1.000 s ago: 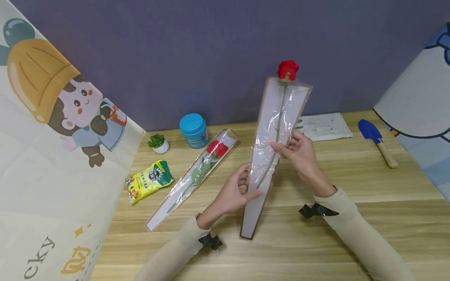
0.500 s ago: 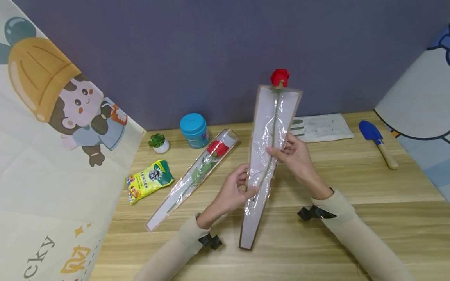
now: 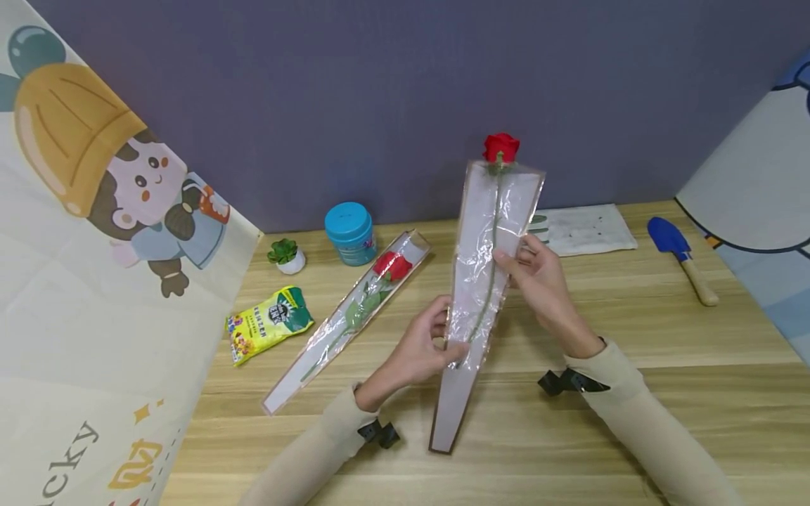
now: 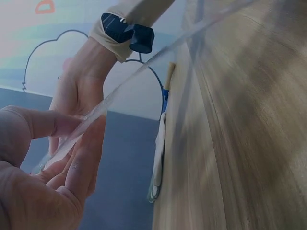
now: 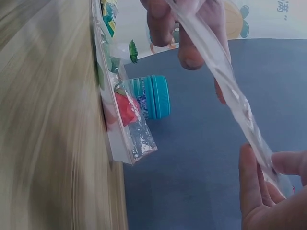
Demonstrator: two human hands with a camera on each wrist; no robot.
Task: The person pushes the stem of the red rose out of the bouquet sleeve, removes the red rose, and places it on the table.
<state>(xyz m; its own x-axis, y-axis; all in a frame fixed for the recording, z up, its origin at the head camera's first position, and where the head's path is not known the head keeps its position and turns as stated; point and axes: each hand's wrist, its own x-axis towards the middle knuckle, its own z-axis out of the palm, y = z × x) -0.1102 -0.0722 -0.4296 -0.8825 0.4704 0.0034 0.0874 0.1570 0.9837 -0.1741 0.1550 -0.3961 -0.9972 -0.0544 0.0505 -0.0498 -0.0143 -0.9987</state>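
Observation:
Both hands hold a long tapered flower sleeve [image 3: 476, 225], clear in front with a white back, raised and tilted above the table. Inside runs the thin green stem of a red rose [image 3: 501, 148], whose bloom pokes out past the wide top end. My left hand [image 3: 419, 342] pinches the sleeve's lower left edge, thumb in front and fingers behind. Higher up, on the right edge, my right hand [image 3: 543, 288] pinches it the same way. The left wrist view shows the sleeve edge-on between thumb and fingers. A second sleeved rose [image 3: 391, 266] lies on the table to the left.
Behind the second rose stands a blue-lidded jar [image 3: 350, 234], with a small potted succulent [image 3: 287, 257] and a yellow-green packet [image 3: 268, 325] to its left. At the back right lie white gloves [image 3: 588, 230] and a blue trowel [image 3: 682, 260] with a wooden handle.
The held sleeve with its rose has come down and slightly left, mostly in the first half second. Both hands keep their pinch; the things on the table stay put.

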